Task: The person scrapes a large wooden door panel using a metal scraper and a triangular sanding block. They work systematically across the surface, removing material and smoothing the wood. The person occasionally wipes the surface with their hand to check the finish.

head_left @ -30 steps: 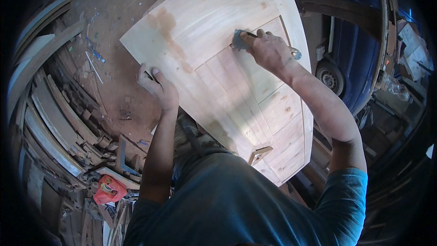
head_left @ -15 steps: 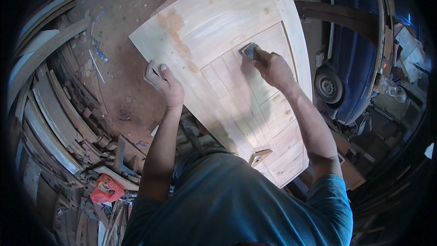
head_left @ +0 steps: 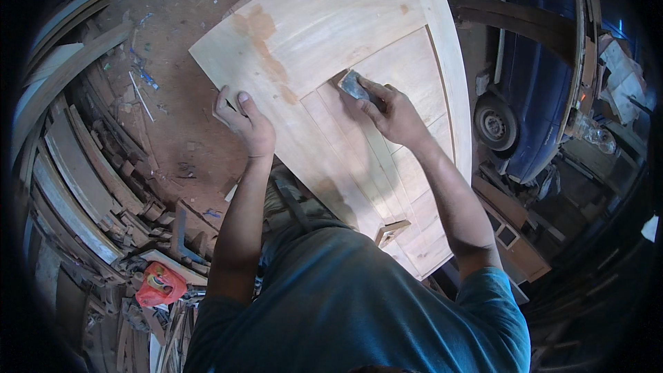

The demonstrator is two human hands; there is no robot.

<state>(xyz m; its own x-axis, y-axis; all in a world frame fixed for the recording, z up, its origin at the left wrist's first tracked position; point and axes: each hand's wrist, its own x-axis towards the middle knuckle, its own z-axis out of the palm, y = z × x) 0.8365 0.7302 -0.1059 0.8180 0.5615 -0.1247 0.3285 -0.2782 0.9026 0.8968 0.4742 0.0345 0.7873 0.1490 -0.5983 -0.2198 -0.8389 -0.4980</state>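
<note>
A large pale wooden door panel [head_left: 331, 27] with a recessed, grooved middle and brown filler patches lies in front of me. My left hand [head_left: 248, 124] is closed around its left edge, thumb on top. In my right hand [head_left: 397, 117] is a grey sanding block [head_left: 353, 88], resting on the panel near the recess's upper left corner. My fingers cover the block's near end. Close to my body, a small wooden block [head_left: 392, 233] sits on the panel's lower part.
Curved wooden boards [head_left: 76, 173] and offcuts are stacked along the left, with a red plastic bag [head_left: 161, 284] nearer me. Litter lies on the dirt floor [head_left: 179, 110]. A blue vehicle [head_left: 539, 69] stands at the right, a dark beam [head_left: 514, 21] beside the panel.
My right hand has moved the sanding block left along the recess's upper edge, toward its corner. My left hand keeps its hold on the panel's edge. The view has shifted slightly.
</note>
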